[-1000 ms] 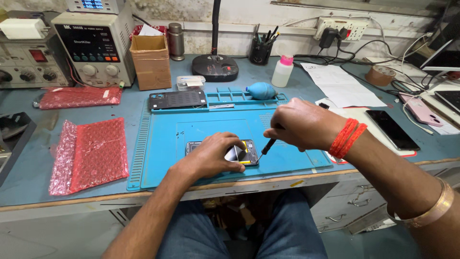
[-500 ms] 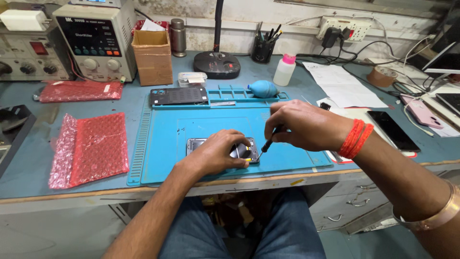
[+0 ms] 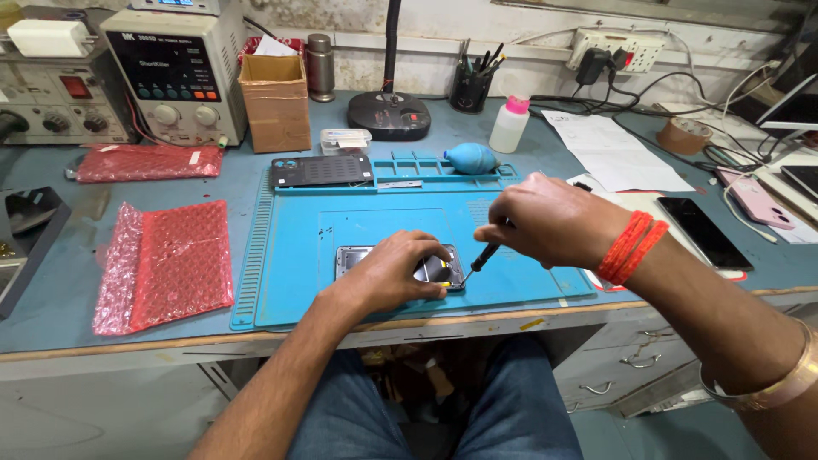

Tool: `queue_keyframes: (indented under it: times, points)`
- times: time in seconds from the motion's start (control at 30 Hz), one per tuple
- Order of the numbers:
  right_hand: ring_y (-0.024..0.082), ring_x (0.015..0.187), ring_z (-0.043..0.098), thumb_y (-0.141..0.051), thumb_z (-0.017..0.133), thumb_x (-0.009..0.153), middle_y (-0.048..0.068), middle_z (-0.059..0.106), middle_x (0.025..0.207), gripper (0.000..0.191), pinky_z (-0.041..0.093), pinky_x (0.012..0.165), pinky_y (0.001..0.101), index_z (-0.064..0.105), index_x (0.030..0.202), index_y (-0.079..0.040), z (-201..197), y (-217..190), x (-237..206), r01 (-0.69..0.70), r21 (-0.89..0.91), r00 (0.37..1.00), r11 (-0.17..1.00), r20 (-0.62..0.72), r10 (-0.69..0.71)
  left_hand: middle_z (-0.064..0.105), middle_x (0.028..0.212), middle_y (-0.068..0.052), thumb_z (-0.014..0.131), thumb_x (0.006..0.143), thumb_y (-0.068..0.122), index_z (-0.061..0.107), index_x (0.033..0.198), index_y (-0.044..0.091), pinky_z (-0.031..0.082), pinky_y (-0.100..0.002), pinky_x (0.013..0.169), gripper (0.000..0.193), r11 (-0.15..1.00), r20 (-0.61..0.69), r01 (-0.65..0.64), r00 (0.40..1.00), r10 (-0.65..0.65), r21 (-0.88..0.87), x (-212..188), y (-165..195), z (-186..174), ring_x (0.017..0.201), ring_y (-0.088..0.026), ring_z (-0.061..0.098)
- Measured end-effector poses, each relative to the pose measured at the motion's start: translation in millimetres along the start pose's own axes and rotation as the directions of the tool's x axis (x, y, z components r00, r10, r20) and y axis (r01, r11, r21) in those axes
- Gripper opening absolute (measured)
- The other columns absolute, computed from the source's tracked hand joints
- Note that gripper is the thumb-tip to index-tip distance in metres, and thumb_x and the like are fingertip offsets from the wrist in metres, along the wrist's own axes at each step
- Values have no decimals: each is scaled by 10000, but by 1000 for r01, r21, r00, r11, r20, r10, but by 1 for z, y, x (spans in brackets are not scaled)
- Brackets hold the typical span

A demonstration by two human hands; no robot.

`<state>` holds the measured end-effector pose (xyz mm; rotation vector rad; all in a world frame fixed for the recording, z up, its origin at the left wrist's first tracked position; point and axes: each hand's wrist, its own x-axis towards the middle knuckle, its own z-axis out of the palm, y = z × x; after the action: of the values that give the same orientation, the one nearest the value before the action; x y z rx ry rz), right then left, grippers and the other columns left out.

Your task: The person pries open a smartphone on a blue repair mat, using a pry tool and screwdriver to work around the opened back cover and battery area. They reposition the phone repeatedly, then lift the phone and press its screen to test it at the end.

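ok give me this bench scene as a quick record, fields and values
setting: blue work mat on a workbench
left hand: pressed flat on an opened phone lying on the mat
right hand: grips a small screwdriver, tip down at the phone's right end
mat top edge: dark phone back panel, blue air blower
left of mat: two red bubble-wrap bags
right of mat: dark phone, pink phone, papers
back of bench: power supply, cardboard box, white bottle with pink cap
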<state>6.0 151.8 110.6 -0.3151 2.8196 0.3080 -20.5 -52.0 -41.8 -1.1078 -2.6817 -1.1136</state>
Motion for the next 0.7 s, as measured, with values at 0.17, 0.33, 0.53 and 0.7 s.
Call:
queue_keyframes:
  times: [0.17,0.33,0.53,0.7]
  points:
    - [297,825,720,-222,761,823,153,751,900,275,554,729,424,727,1057,-80,-3,-6,-5,429,101,877,898,-286,-387,676,1254,-126,862,720,249,700,1226,71,488,-407,1020,561,999,-7,-18,1000,17,-36,0,3,-3,1205,-307,605]
    - [261,763,776,-245,670,937,142,772,865,212,593,735,379,760,1025,-74,-4,-1,-6,321,178,944,930,-142,-298,680,1253,-126,862,710,242,689,1244,64,502,-396,1003,588,999,0,11,1000,-11,-50,0,6,-6,1193,-300,619]
    - [233,738,738,-278,665,979,104,755,805,245,594,700,372,775,968,-59,3,9,-1,410,169,905,896,-200,-376,681,1249,-132,871,702,235,695,1238,66,495,-404,1015,588,999,-12,-9,1000,8,-49,0,8,-5,1196,-307,616]
    - [240,698,782,-330,654,1027,137,773,763,232,594,724,357,763,1102,-139,1,13,-1,65,127,998,990,13,-67,685,1249,-121,863,708,255,694,1232,70,516,-397,1003,581,998,-13,0,1000,-1,-59,1,12,-1,1176,-297,638]
